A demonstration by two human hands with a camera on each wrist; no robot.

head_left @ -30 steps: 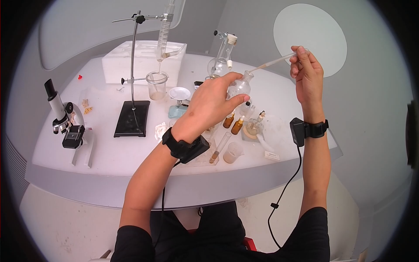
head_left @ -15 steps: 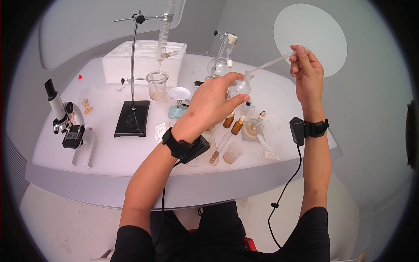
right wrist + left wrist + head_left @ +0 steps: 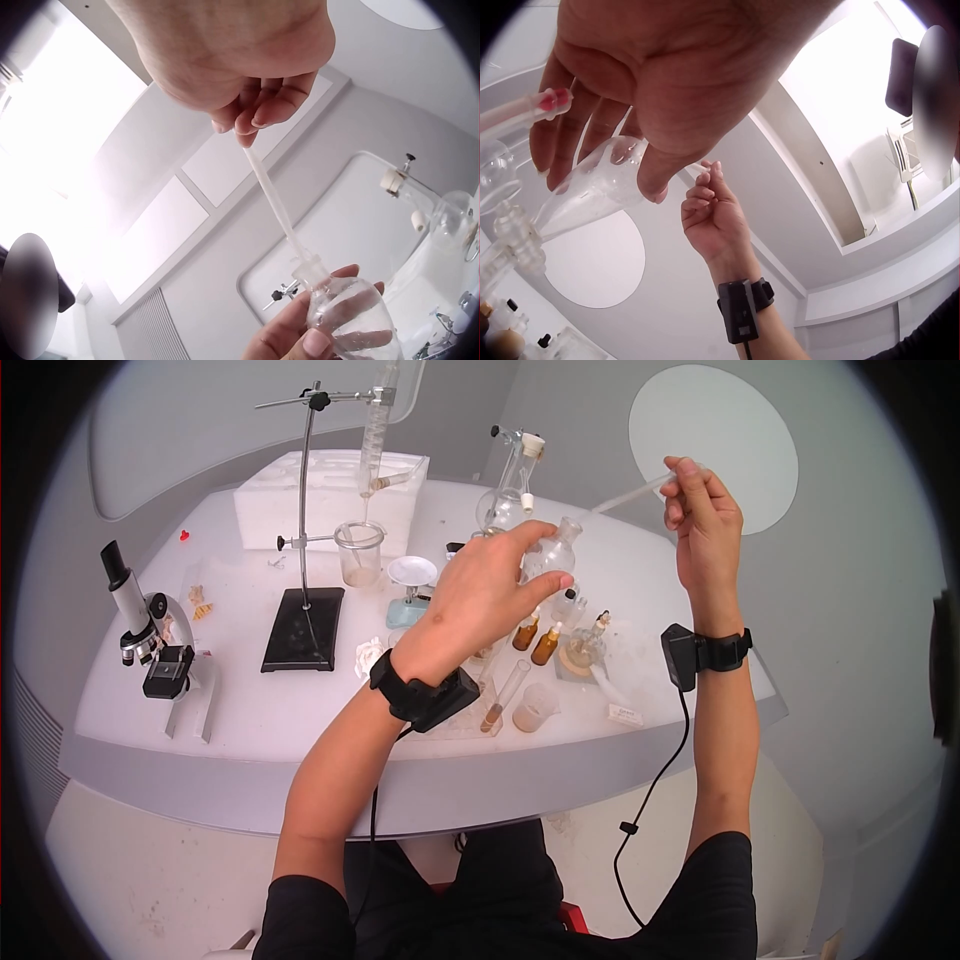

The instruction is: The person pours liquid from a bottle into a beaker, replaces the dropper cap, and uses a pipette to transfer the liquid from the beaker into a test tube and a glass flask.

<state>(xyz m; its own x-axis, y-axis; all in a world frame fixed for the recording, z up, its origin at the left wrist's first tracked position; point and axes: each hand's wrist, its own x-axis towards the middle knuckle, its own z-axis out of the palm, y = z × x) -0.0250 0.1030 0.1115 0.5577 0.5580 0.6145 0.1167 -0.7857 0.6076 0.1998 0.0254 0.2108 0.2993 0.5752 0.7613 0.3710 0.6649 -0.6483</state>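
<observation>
White lab bench (image 3: 300,710) carries glassware. Above its middle, the left hand (image 3: 490,595) grips a round-bottom flask (image 3: 552,552), neck tilted toward the right hand (image 3: 703,520), which pinches a dropper pipette (image 3: 630,493) whose tip points down-left at the flask mouth.

Head downward, wrist cameras upward

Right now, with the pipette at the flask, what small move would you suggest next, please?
Probably draw the pipette clear along its own line: the right hand pinches its top, its tip sits about at the neck of the flask gripped by the left hand.
</observation>
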